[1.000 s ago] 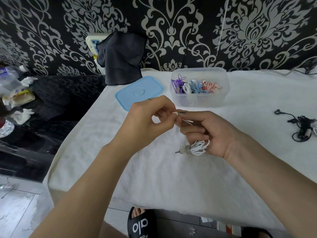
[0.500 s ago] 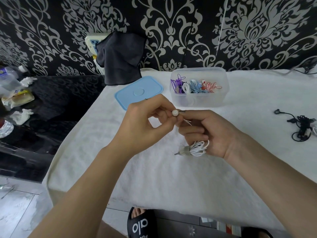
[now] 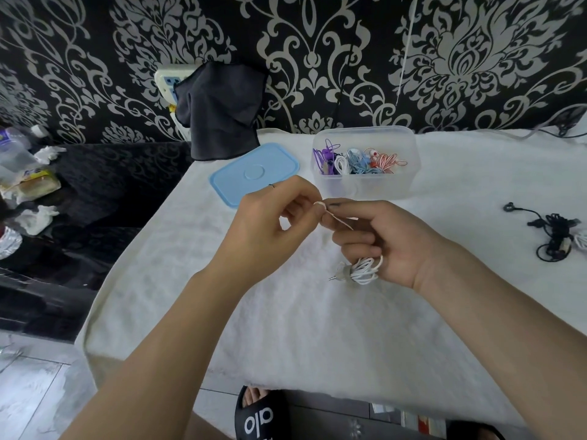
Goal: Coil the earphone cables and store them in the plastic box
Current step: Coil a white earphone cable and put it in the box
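Your right hand (image 3: 390, 242) curls round the white coil (image 3: 362, 268), plug poking out left, just above the counter (image 3: 286, 328). Your left hand (image 3: 270, 227) pinches the cable's free end (image 3: 319, 204) at your right fingertips. Half a second ago the earbud's round face showed there; now it's turned edge-on. Both forearms angle in from below, hands meeting just in front of the box (image 3: 365, 182).

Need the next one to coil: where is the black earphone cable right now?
In the head view, the black earphone cable lies tangled on the white cloth at the far right, beyond the right hand and right of the plastic box.
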`<state>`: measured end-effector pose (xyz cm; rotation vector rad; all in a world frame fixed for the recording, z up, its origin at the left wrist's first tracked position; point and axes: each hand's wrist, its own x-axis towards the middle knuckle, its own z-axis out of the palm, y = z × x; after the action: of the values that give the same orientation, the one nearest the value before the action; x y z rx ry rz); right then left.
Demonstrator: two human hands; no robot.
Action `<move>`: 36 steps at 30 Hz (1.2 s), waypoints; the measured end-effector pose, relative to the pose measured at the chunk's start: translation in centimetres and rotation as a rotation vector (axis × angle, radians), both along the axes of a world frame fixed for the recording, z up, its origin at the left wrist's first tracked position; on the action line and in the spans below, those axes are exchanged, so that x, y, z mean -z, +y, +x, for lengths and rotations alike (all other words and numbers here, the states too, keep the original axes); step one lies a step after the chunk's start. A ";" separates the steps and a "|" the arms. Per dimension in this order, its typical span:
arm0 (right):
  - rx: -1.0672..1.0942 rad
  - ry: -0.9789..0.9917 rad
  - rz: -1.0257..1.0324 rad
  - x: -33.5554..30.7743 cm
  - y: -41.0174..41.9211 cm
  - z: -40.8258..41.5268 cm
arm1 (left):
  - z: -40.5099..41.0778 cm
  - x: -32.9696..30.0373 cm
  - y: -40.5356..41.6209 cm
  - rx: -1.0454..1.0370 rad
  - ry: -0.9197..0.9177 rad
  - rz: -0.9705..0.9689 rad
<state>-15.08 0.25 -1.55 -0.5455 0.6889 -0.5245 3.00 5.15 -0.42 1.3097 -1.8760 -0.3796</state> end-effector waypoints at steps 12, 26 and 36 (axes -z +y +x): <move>0.350 0.211 -0.276 -1.0 -2.9 0.3 | -3.2 0.2 -5.0 -0.176 0.358 0.344; 0.564 0.737 -0.416 -6.1 -14.3 2.7 | -4.5 -0.4 -9.2 -0.296 0.423 0.435; 0.070 1.290 -0.849 -3.9 -14.8 1.2 | -4.6 1.3 -10.3 -0.303 0.006 0.295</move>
<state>-13.87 -14.60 2.31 -1.7236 1.7205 -0.4759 -1.58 -5.11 -1.69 1.7592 -1.6243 -0.5118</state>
